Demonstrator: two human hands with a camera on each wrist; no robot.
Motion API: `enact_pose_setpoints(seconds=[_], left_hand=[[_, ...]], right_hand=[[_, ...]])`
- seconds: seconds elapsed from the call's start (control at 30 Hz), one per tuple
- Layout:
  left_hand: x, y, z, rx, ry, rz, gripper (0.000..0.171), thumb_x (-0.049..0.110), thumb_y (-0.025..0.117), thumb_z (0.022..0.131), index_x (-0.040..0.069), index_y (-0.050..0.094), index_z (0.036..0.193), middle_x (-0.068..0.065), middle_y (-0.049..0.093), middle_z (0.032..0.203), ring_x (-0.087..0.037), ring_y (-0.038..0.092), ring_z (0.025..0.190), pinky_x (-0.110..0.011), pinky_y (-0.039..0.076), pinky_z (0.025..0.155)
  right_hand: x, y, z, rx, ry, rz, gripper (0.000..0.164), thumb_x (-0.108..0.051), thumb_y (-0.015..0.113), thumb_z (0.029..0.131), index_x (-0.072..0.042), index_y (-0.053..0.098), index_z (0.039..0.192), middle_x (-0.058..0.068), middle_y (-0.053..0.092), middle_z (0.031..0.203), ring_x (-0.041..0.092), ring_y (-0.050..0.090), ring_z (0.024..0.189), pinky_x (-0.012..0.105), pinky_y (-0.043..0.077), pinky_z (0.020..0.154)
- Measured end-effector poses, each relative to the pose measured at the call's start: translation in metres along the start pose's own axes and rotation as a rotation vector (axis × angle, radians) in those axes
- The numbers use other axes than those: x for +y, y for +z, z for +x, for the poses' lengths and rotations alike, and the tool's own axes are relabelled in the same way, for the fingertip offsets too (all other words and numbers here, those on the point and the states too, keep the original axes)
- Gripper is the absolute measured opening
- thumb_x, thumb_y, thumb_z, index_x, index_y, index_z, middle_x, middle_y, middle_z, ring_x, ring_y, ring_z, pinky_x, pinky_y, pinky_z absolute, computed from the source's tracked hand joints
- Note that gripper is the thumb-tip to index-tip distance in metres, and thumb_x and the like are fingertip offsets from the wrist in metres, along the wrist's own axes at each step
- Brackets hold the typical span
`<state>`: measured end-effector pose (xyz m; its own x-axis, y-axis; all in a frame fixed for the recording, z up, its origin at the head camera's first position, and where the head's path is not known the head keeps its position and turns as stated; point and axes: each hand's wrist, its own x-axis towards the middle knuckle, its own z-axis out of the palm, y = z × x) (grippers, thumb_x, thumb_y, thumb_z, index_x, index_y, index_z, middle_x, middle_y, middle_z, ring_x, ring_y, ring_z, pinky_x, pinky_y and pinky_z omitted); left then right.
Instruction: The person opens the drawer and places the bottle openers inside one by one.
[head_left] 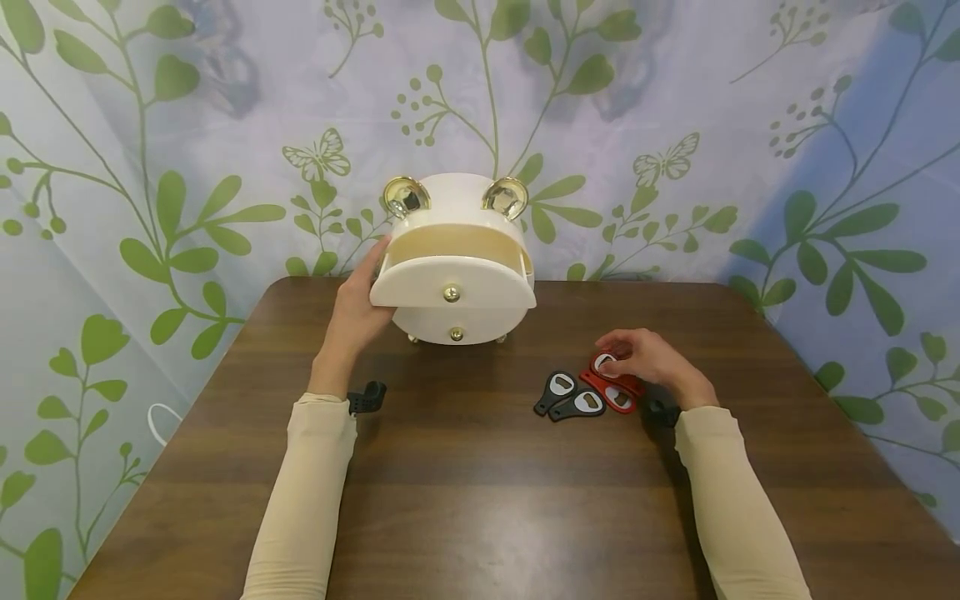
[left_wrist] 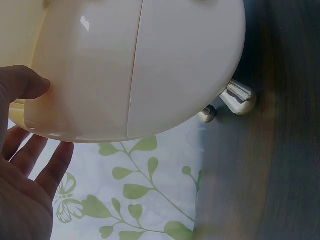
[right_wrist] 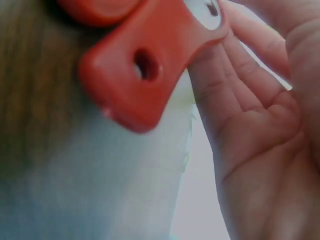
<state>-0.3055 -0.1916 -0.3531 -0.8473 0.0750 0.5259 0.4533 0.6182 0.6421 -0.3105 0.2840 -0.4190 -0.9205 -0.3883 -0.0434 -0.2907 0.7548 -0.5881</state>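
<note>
A white round-faced drawer box [head_left: 459, 325] with gold ear-like knobs stands on short feet, its upper drawer [head_left: 420, 283] pulled out. My left hand [head_left: 356, 312] holds the box's left side. In the left wrist view the thumb [left_wrist: 35, 86] lies on the front panel, the other fingers behind the edge. At the right, my right hand [head_left: 652, 362] pinches a red bottle opener [right_wrist: 130, 75] with a white inset and a hole in its handle. Close below it lies another red bottle opener [head_left: 621, 400]. Fingertip contact is partly hidden in the right wrist view.
Two black bottle openers [head_left: 581, 406] lie left of the red ones on the brown wooden table [head_left: 487, 483]. Behind the table hangs a leaf-patterned cloth [head_left: 255, 150]. A white cable [head_left: 155, 423] loops beyond the table's left edge.
</note>
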Motion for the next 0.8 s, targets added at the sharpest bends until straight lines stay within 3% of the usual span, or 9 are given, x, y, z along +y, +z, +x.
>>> enact_pose_setpoints(seconds=[0.17, 0.43, 0.8], left_hand=[[0.000, 0.001, 0.001, 0.000, 0.000, 0.007, 0.084, 0.010, 0.066, 0.085, 0.043, 0.025, 0.150, -0.011, 0.061, 0.076, -0.024, 0.056, 0.063, -0.040, 0.045, 0.065], [-0.003, 0.001, 0.001, 0.010, 0.004, 0.011, 0.083, 0.010, 0.066, 0.085, 0.042, 0.027, 0.150, -0.012, 0.061, 0.080, -0.026, 0.057, 0.065, -0.043, 0.046, 0.068], [-0.004, 0.002, 0.002, 0.020, 0.026, -0.001, 0.083, 0.009, 0.067, 0.084, 0.042, 0.028, 0.150, -0.013, 0.061, 0.118, -0.030, 0.062, 0.085, -0.051, 0.049, 0.079]], right_hand=[[-0.005, -0.002, -0.001, 0.026, -0.018, -0.005, 0.024, -0.022, 0.069, 0.090, -0.013, 0.068, 0.112, 0.000, 0.071, 0.099, 0.016, 0.065, 0.090, 0.032, 0.053, 0.078], [-0.013, -0.007, -0.001, 0.043, -0.044, -0.011, 0.011, -0.023, 0.071, 0.089, -0.023, 0.073, 0.100, -0.003, 0.072, 0.096, 0.014, 0.065, 0.085, 0.029, 0.053, 0.076], [-0.028, -0.012, -0.005, 0.100, -0.036, 0.008, 0.011, -0.029, 0.070, 0.090, -0.027, 0.071, 0.100, -0.006, 0.071, 0.096, 0.017, 0.068, 0.080, 0.033, 0.054, 0.075]])
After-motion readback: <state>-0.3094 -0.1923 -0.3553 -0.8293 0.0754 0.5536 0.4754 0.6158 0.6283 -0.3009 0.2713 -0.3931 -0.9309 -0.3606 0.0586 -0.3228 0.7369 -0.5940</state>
